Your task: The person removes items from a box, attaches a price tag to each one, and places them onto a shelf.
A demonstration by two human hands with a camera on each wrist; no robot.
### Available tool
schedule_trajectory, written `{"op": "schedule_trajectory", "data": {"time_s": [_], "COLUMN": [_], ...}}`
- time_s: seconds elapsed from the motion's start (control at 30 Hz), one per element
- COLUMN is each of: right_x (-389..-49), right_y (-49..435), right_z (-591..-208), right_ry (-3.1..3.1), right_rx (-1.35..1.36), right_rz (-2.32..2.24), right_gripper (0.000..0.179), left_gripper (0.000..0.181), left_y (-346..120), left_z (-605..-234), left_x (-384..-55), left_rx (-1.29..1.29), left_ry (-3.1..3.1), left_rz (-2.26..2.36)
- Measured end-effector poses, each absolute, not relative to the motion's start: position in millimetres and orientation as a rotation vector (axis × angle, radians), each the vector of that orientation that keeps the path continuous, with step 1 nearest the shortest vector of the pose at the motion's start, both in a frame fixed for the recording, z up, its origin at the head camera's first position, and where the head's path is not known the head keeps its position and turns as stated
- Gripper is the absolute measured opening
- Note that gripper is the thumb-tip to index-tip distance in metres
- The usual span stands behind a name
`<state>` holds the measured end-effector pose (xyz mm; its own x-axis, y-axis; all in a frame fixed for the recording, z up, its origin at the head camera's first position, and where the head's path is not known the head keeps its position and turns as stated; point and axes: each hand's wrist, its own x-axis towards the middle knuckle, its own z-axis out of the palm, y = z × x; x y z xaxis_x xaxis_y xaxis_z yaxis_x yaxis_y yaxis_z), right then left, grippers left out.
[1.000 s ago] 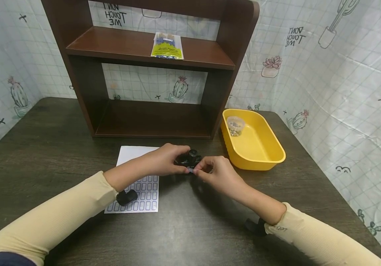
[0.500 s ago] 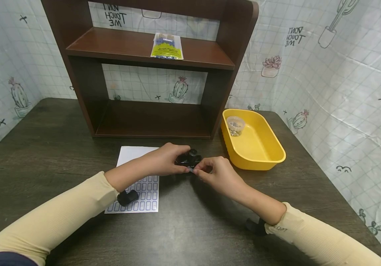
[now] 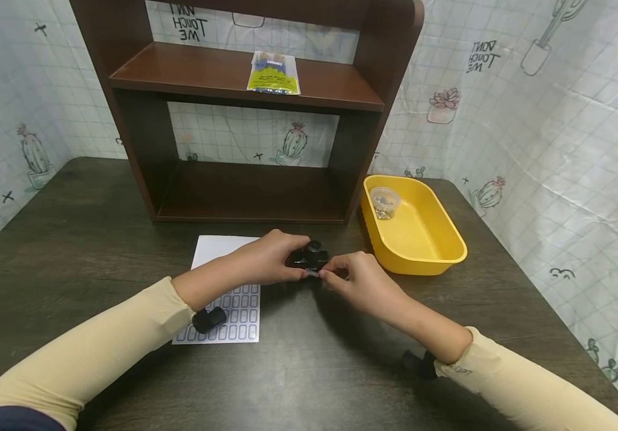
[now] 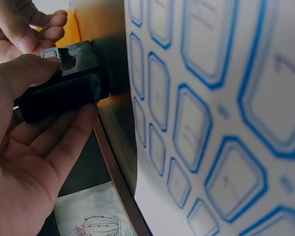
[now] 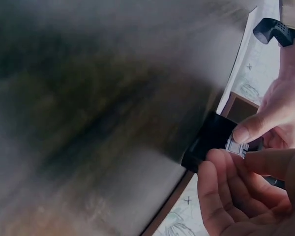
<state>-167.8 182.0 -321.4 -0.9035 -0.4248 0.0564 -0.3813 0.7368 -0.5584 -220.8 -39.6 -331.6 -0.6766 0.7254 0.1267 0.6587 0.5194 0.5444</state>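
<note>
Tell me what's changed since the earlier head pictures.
Hardly anything: the head view shifted slightly, and nothing was taken up or let go. The left hand still holds the black object, the right hand still pinches the small label; the sheet and yellow tray stayed put.

Pale cream sleeves, dark wrist cameras and two bare hands.
The left sleeve and the right sleeve were finely ribbed, close-fitting and ended at the wrists, the right one carrying small dark lettering near its cuff. Navy cloth edged the upper left arm. A rounded black camera sat at the left wrist, another black camera at the right; the left hand and right hand were uncovered.
</note>
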Motion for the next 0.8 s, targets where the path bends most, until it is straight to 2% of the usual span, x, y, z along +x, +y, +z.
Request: {"op": "schedule_trajectory", "data": {"time_s": [0.33,0.57,0.8], "right_x": [-184.0,-191.3,-192.6], "right_y": [190.5,187.7,182.0], "right_z": [-308.5,-310.4,-316.2], "right_ry": [2.836,2.785,2.802], "right_rx": [-0.704,-0.77,-0.807], "right_rz": [-0.688,-0.717,-0.735], "right_gripper": [0.01,0.029,0.033], "left_gripper": [0.024,0.023,0.025], "left_y": [-41.1,-41.3,-40.8], "left_z": [-332.2,-330.7,-331.4], "left_x": [-222.8,-222.1,-222.1], "left_rx": [1.179,1.164,1.169], "left_ry": [2.648,2.644,2.649], "left_rz": [0.84,0.833,0.826]}}
